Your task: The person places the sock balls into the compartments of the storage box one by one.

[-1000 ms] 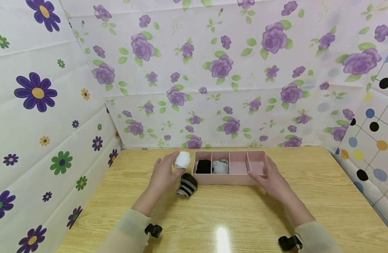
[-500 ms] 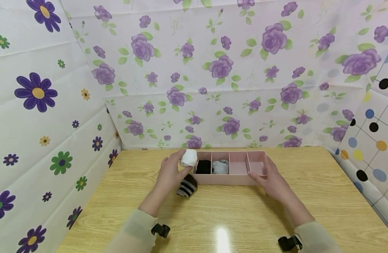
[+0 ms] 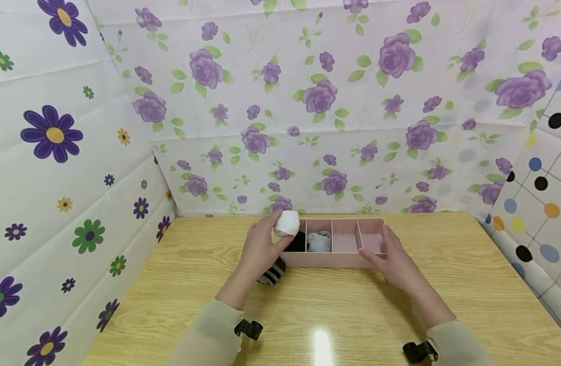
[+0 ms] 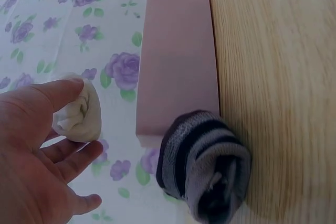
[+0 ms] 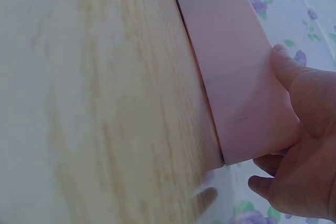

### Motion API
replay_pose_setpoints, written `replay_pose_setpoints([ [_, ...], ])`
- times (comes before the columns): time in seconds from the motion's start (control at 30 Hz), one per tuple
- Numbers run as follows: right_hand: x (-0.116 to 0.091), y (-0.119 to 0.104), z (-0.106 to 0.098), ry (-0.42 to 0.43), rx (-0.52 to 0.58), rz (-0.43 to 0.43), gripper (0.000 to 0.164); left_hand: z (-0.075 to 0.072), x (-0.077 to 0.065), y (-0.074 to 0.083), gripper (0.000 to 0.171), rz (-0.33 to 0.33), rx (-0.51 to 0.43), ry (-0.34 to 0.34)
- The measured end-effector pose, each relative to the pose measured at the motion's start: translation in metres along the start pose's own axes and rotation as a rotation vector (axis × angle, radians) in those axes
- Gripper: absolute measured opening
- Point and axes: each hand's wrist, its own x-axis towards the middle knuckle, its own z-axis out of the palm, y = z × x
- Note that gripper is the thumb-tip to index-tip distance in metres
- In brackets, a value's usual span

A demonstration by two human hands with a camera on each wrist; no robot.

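Observation:
My left hand [image 3: 260,248] pinches a rolled white sock [image 3: 287,223] between thumb and fingers. It holds the sock above the left end of a pink divided storage box [image 3: 326,260]. Partly covered by the sock and hand, a black rolled sock [image 3: 296,243] lies in the leftmost compartment. A light grey rolled sock [image 3: 319,242] occupies the one beside it. By the box's front left corner, a striped black-and-grey sock [image 4: 205,163] rests on the table, half hidden in the head view. My right hand [image 3: 396,260] grips the box's right end, thumb at the front rim.
The wooden table [image 3: 335,310] extends in front of the box and to both sides. Behind it hangs a flowered cloth [image 3: 307,142], with patterned cloths at left and right. A black wrist strap [image 3: 248,329] sits on each sleeve.
My left hand has carried the white sock rightward and slightly up, from beside the box to over its left end. The right hand and box have stayed in place.

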Motion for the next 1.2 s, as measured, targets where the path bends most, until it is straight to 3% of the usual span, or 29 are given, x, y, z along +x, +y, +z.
replay_pose_setpoints([
  [0.5, 0.001, -0.001, 0.000, -0.008, 0.011, 0.006, 0.117, 0.026, 0.009, 0.027, 0.073, 0.016, -0.007, -0.021],
  [0.83, 0.000, -0.001, 0.000, -0.008, 0.005, 0.012, 0.118, 0.045, 0.014, 0.036, 0.070, 0.052, -0.001, -0.032],
  [1.2, 0.000, 0.000, 0.000, -0.002, 0.014, 0.006, 0.119, 0.065, 0.020, 0.046, 0.070, 0.020, 0.020, -0.064],
])
